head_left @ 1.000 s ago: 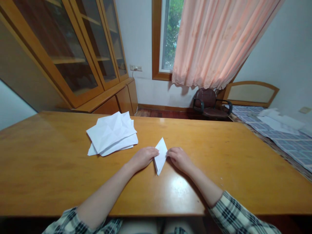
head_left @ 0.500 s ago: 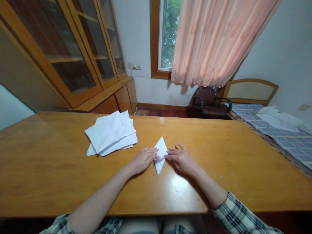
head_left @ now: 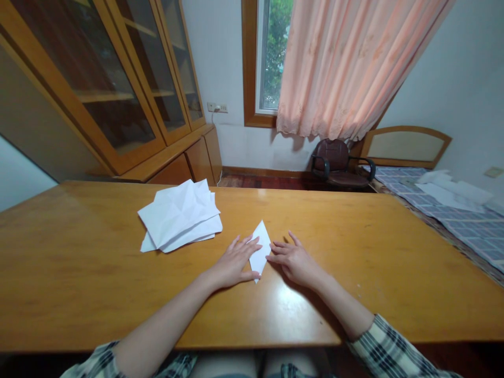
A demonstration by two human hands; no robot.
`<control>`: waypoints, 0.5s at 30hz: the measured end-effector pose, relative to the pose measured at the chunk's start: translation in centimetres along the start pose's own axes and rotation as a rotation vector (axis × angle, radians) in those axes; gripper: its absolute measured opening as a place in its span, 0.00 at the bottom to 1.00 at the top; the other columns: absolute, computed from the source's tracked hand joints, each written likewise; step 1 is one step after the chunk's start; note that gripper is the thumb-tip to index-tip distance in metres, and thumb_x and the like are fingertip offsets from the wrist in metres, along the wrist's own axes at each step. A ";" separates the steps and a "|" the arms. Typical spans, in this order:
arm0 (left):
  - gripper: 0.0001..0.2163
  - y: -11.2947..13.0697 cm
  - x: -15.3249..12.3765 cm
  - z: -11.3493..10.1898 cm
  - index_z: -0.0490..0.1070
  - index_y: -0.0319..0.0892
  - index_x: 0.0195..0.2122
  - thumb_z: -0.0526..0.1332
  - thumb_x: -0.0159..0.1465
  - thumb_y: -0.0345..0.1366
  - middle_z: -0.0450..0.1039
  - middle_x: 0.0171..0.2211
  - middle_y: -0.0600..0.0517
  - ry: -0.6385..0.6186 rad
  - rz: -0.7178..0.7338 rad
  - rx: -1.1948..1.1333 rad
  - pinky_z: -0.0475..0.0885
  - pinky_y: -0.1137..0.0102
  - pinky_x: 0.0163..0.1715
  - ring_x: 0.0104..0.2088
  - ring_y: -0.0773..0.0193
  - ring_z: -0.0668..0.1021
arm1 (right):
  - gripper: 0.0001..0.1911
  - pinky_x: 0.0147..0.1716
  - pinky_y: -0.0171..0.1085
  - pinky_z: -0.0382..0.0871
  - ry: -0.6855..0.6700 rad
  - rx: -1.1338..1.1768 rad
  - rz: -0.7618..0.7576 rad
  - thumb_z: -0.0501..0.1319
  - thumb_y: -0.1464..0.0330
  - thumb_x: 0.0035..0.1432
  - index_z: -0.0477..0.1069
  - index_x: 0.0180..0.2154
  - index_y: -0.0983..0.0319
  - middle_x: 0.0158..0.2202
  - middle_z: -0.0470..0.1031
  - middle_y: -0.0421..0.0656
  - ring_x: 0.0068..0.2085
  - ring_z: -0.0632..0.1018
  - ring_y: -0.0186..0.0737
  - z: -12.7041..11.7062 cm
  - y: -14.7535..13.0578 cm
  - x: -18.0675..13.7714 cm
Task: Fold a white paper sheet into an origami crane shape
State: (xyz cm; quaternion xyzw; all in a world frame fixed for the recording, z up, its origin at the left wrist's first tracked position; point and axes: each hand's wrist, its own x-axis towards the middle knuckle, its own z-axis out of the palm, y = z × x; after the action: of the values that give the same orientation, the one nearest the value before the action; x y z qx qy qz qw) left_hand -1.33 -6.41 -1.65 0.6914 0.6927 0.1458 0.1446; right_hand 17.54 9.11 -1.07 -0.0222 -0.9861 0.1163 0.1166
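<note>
A white sheet of paper folded into a narrow diamond (head_left: 261, 251) lies flat on the wooden table (head_left: 118, 299), one tip pointing away from me and one toward me. My left hand (head_left: 235, 262) rests across its left side, fingers spread over the upper part and the thumb pressing near the lower tip. At the right edge of the paper, my right hand (head_left: 296, 261) touches it with its fingertips; those fingers are stretched out and apart. Part of the diamond is hidden beneath my left fingers.
A stack of creased white sheets (head_left: 181, 215) lies to the left on the table. Beyond the far edge stand a glass-door cabinet (head_left: 157, 105), a brown armchair (head_left: 334, 163) and a bed (head_left: 437, 205) with papers on it.
My left hand has spread, its thumb moving down to the lower tip. The lower part of the paper, which showed a centre seam, now looks covered by a smooth flap. My right hand has barely moved.
</note>
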 end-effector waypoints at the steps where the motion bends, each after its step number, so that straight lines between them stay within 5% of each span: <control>1: 0.36 0.0 0.0 -0.2 0.52 0.48 0.63 0.59 0.56 0.57 0.45 0.66 0.46 -0.024 0.008 0.004 0.39 0.50 0.63 0.66 0.51 0.49 | 0.16 0.60 0.58 0.39 0.003 0.005 0.005 0.52 0.70 0.63 0.72 0.48 0.50 0.54 0.71 0.45 0.55 0.71 0.42 0.0 -0.1 0.0; 10: 0.46 -0.1 0.2 -0.4 0.46 0.46 0.65 0.59 0.50 0.63 0.40 0.67 0.45 -0.085 -0.009 0.025 0.37 0.50 0.62 0.66 0.47 0.47 | 0.17 0.58 0.53 0.50 0.055 0.146 0.055 0.53 0.74 0.61 0.72 0.47 0.53 0.50 0.75 0.44 0.52 0.73 0.40 0.4 1.0 0.3; 15: 0.43 0.1 0.4 -0.7 0.54 0.49 0.63 0.58 0.50 0.64 0.46 0.66 0.46 -0.038 0.022 0.031 0.38 0.49 0.62 0.65 0.46 0.48 | 0.14 0.44 0.40 0.65 0.112 0.137 0.099 0.56 0.72 0.60 0.74 0.46 0.59 0.43 0.78 0.47 0.43 0.76 0.41 0.6 3.7 1.9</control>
State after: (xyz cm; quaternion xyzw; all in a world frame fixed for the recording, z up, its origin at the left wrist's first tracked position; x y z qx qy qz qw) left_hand -1.53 -6.01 -0.92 0.7038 0.6843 0.1233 0.1455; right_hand 15.60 12.68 -2.12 -0.0692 -0.9655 0.1875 0.1667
